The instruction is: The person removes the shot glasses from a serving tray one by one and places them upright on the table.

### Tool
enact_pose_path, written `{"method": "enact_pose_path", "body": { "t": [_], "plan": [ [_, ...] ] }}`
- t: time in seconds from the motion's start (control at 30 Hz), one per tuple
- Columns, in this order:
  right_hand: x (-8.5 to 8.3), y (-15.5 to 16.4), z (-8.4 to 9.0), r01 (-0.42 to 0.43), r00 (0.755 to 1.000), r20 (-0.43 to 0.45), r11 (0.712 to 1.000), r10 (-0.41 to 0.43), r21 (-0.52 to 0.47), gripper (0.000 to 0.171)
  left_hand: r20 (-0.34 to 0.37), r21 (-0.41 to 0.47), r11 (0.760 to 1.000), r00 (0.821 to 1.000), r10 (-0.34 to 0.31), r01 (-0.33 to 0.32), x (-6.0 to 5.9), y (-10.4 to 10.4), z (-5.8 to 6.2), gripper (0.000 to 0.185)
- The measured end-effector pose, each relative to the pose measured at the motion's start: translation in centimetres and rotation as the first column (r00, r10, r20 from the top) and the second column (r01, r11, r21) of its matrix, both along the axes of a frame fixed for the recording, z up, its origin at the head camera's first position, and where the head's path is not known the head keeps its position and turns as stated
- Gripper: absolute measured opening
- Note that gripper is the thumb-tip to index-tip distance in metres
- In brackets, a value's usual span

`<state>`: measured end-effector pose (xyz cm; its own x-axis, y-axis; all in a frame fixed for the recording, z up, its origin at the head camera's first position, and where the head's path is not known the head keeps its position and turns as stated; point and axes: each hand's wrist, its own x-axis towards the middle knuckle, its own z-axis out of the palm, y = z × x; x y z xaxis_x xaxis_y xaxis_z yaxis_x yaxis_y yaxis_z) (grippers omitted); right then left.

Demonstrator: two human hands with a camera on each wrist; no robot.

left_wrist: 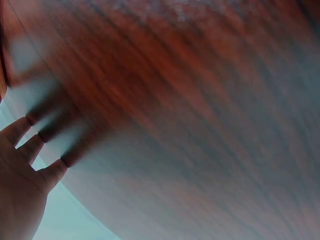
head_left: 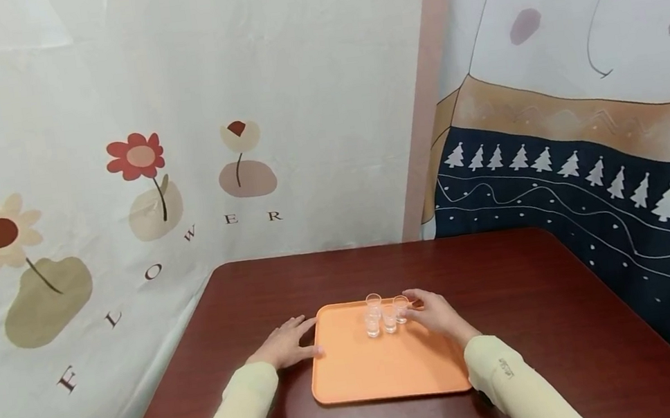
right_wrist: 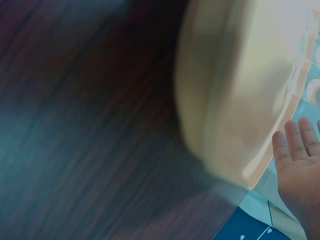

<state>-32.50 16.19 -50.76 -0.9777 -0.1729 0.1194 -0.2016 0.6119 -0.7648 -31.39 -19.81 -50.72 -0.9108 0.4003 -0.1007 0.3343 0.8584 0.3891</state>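
four small clear glass cups (head_left: 385,313) stand clustered at about one o'clock on the flat orange plastic tray (head_left: 367,372), which lies mid-table on the dark red-brown wooden table (head_left: 550,322). the right hand (head_left: 432,314) touches the rightmost cup, fingers loosely curved toward it; i cannot tell if it pinches. the left hand (head_left: 285,344) lies flat, fingers spread, at the tray's nine o'clock edge. this looks like the grasping step; next calls for a firm, upright hold.

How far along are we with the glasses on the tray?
Four small clear glasses stand clustered at the far end of the orange tray. The right hand touches the rightmost one; the left hand rests flat at the tray's left edge. Nothing lifted yet.
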Motion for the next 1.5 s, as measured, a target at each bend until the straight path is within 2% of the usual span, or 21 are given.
{"method": "enact_pose_path", "body": {
  "t": [0.27,0.57,0.7,1.0,1.17,1.5],
  "plan": [
    [0.3,-0.3,-0.2,0.043,0.998,0.04,0.999,-0.042,-0.004,0.032,0.011,0.002,1.0,1.0,-0.006,0.006,0.5,0.5,-0.1,0.082],
    [0.2,-0.6,-0.4,0.047,0.999,0.024,0.998,-0.047,-0.028,0.023,0.006,0.0,1.0,1.0,0.007,-0.007,0.6,0.3,0.0,0.083],
    [0.2,-0.7,-0.4,0.04,0.999,0.024,0.998,-0.039,-0.048,0.023,0.008,-0.004,1.0,1.0,0.01,-0.01,0.6,0.3,0.2,0.083],
    [-0.1,-0.4,0.4,0.095,0.993,0.072,0.992,-0.089,-0.081,0.02,0.012,-0.009,1.0,1.0,0.017,-0.017,0.6,0.3,0.3,0.083],
    [-0.5,0.2,1.1,0.129,0.989,0.089,0.988,-0.121,-0.082,0.025,0.014,-0.004,1.0,1.0,0.017,-0.017,0.5,0.2,0.5,0.083],
    [-0.9,2.4,2.3,0.183,0.983,0.038,0.983,-0.182,-0.03,0.033,0.016,-0.002,1.0,1.0,0.014,-0.014,0.2,0.0,0.1,0.084]
  ]
}}
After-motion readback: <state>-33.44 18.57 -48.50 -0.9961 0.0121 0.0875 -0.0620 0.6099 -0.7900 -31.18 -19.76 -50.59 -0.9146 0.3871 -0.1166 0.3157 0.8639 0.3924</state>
